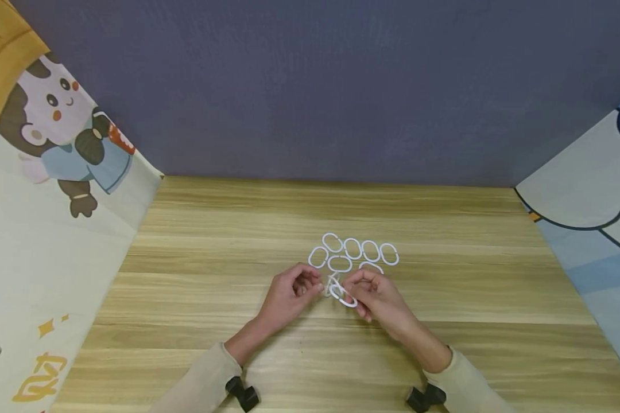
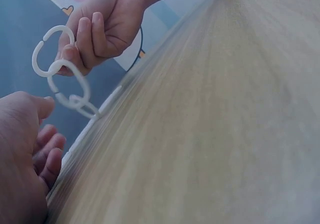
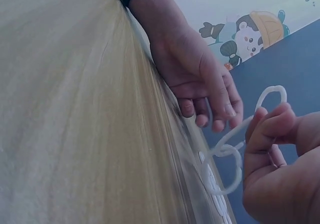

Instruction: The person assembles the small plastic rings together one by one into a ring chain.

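Editor: Two hands, one short chain of white rings; who holds what?

Me: My right hand (image 1: 379, 297) pinches a white ring (image 2: 35, 59) between thumb and fingers, above the wooden table (image 1: 212, 275); a second ring (image 2: 87, 80) is looped through it, and a third ring (image 2: 94, 108) hangs from that one, so the chain dangles between my two hands

Editor: And the left?

Me: My left hand (image 1: 289, 293) hovers just beside the chain, fingers relaxed and loosely bent around nothing, the thumb apart from the rings in the left wrist view; whether the lowest ring meets the table, I cannot tell

Editor: The setting, please?

Me: Seven loose rings (image 1: 362, 251) lie on the table just beyond my hands, four in the farther row and three nearer, the rightmost of the nearer ones partly hidden behind my right hand; beige sleeves (image 1: 201, 378) cover my forearms, a dark wall (image 1: 341, 92) rises past the table's far edge, and a cartoon figure (image 1: 67, 149) decorates the pale panel to the left
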Tool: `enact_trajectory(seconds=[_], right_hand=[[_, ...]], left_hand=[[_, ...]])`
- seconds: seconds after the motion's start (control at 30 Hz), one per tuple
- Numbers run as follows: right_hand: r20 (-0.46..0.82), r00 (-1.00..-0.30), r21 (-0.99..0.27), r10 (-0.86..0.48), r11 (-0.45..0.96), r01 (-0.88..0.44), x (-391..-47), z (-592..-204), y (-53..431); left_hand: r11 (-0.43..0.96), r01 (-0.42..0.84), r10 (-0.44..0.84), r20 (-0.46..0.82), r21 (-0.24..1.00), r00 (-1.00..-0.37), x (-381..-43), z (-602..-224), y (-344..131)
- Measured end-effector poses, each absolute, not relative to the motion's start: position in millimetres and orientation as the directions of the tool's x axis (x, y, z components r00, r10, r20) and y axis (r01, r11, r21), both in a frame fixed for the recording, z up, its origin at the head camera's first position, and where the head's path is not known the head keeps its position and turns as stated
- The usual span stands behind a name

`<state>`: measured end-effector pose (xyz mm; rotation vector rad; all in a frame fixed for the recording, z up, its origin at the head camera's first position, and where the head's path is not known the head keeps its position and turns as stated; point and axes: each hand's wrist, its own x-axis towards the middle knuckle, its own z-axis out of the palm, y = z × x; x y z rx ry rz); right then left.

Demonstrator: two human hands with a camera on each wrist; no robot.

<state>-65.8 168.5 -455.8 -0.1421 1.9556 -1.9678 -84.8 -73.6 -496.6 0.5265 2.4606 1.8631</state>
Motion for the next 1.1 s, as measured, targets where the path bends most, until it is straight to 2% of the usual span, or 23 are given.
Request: enact_trajectory(seconds=[0.1, 0.3, 0.5, 1.1], right_hand=[[-0.186, -0.920, -0.982, -0.345, 0.037, 0.185, -66, -456, 168], [-0.180, -0.899, -0.983, -0.400, 0.029, 0.183, -66, -461, 169], [-0.196, -0.879, -0.978, -0.436, 0.024, 0.207, -66, -466, 168], [-0.232, -0.905, -0.972, -0.358, 0.046, 0.231, -71, -466, 172]], left_hand=[[0.206, 0.266, 0.263, 0.209, 0.942, -0.942, -84, -497, -74], [0.108, 0.401, 0.300, 0.355, 0.910, -0.886, -82, -501, -73], [0.076, 0.438, 0.344, 0.389, 0.896, -0.855, -79, -503, -71], [0.039, 0.349, 0.265, 0.327, 0.936, -0.907, -80, -501, -72]])
